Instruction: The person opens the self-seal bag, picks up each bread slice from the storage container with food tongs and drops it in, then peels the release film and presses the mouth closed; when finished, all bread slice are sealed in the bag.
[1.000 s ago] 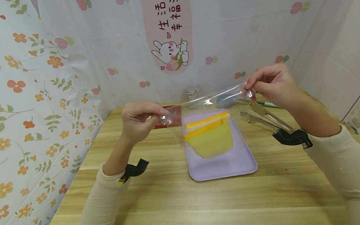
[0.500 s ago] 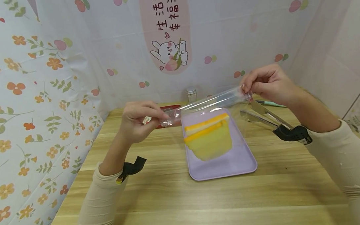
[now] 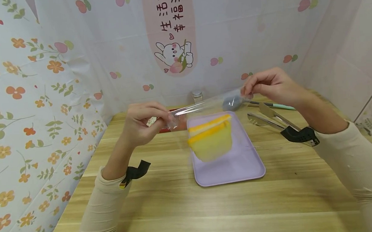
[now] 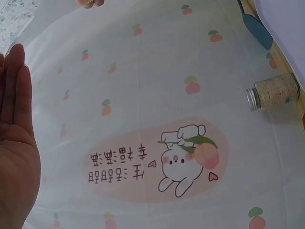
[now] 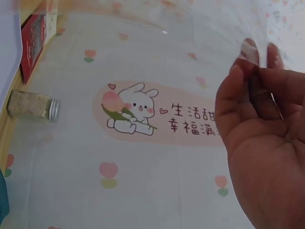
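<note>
A clear plastic bag (image 3: pixel 201 106) stretches between both hands, its top edge sloping up to the right. Inside hang what look like two thick slices of bread (image 3: pixel 213 142) with orange crust edges, slightly blurred, overlapping the lilac tray (image 3: pixel 234 174) below. The left hand (image 3: pixel 144 124) pinches the bag's left corner between thumb and fingers. The right hand (image 3: pixel 269 85) pinches the opposite corner a little higher; in the right wrist view, clear film runs off from the fingertips of that hand (image 5: pixel 267 138). The left wrist view shows only part of the left hand (image 4: pixel 19 157) at its edge.
Metal tongs (image 3: pixel 267 121) lie right of the tray, near a blue-headed spoon (image 3: pixel 230 103) with a turquoise handle end. A small glass jar (image 3: pixel 197 96) stands behind the tray. A red packet (image 3: pixel 165 129) lies partly hidden behind the left hand. A printed curtain (image 3: pixel 119 53) hangs behind.
The right hand has moved left and slightly down, so the hands are closer together. The bag has slackened, and the bread in it has swung left over the tray.
</note>
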The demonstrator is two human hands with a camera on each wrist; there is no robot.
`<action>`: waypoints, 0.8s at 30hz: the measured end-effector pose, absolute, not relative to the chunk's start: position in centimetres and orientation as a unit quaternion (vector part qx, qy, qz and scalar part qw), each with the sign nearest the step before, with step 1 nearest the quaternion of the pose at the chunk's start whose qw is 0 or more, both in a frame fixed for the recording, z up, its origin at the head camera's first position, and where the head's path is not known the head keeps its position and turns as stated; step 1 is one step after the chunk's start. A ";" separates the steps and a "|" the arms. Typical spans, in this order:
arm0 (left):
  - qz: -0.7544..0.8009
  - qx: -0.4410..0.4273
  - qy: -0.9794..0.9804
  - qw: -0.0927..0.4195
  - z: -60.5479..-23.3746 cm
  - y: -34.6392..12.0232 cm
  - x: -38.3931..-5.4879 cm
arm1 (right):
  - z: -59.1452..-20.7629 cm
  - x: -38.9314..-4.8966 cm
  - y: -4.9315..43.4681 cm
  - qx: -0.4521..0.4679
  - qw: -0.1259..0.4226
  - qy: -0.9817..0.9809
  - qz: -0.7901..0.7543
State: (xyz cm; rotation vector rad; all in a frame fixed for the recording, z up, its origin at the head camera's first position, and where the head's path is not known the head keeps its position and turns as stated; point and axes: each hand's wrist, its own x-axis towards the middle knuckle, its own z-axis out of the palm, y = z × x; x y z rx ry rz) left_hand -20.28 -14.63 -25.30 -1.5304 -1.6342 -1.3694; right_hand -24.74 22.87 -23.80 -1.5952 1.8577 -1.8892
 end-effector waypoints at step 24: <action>-0.516 -0.448 -0.675 0.279 -25.4 -14.6 -20.3 | -24.4 -24.2 21.2 -0.422 -0.163 0.687 -0.569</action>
